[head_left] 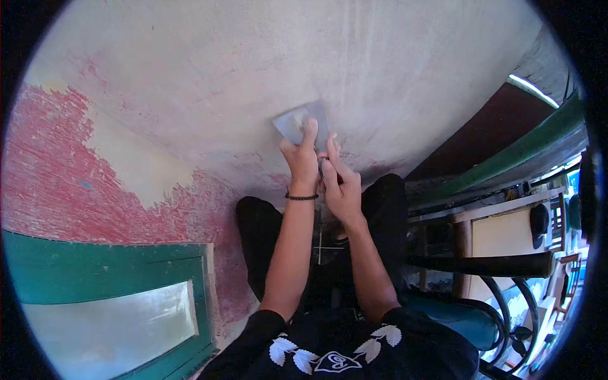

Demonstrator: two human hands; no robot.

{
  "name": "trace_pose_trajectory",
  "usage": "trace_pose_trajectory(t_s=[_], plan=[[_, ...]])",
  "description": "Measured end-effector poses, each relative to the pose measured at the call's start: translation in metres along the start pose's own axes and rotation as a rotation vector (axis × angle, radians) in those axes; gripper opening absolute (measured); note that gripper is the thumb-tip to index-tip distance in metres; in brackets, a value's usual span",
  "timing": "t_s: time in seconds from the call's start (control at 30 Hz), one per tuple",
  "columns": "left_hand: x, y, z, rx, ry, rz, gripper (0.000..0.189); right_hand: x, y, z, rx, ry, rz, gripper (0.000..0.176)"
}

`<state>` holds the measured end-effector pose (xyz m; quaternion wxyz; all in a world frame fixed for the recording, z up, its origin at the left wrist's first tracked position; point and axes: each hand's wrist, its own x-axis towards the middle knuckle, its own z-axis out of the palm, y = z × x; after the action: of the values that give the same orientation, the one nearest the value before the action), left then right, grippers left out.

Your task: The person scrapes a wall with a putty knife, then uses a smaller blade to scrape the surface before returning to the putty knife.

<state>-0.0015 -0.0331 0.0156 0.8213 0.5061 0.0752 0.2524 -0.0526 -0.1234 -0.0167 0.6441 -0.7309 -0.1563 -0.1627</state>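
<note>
A putty knife (292,125) with a wide metal blade rests against the pale wall (221,76) in front of me. My left hand (301,158), with a dark beaded bracelet at the wrist, grips it near the blade, one finger laid along the metal. My right hand (344,190) is closed around the handle just beside the left hand. Most of the handle is hidden by my fingers; a small orange-red part shows between the hands. Faint reddish marks remain on the wall around the blade.
Patchy red paint (57,164) covers the wall at left, above a green-framed window (114,266). My black-trousered knees bracket my arms. To the right are a curved green rail (506,152), a dark metal chair (487,266) and further furniture.
</note>
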Motion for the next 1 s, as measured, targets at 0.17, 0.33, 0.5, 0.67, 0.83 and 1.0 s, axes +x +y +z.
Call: trace_pose_trajectory(t_s=[0.17, 0.33, 0.5, 0.67, 0.83, 1.0], plan=[[0.005, 0.020, 0.005, -0.008, -0.064, -0.020, 0.023, 0.001, -0.006, 0.011, 0.042, 0.048, -0.005, 0.047], [-0.012, -0.016, -0.030, 0.015, -0.052, -0.156, 0.024, -0.033, 0.021, 0.025, 0.149, 0.058, 0.131, 0.045], [-0.019, -0.035, -0.042, -0.018, -0.024, -0.194, 0.026, -0.047, 0.039, 0.025, 0.151, 0.019, 0.217, 0.045], [-0.018, -0.024, -0.038, 0.024, -0.012, -0.238, 0.025, -0.044, 0.027, 0.025, 0.150, 0.020, 0.223, 0.046], [-0.018, -0.019, -0.037, 0.007, -0.015, -0.218, 0.025, -0.046, 0.027, 0.028, 0.114, 0.015, 0.187, 0.049], [-0.021, -0.011, -0.031, 0.074, 0.020, -0.119, 0.026, -0.044, 0.022, 0.022, 0.245, -0.020, 0.287, 0.047]])
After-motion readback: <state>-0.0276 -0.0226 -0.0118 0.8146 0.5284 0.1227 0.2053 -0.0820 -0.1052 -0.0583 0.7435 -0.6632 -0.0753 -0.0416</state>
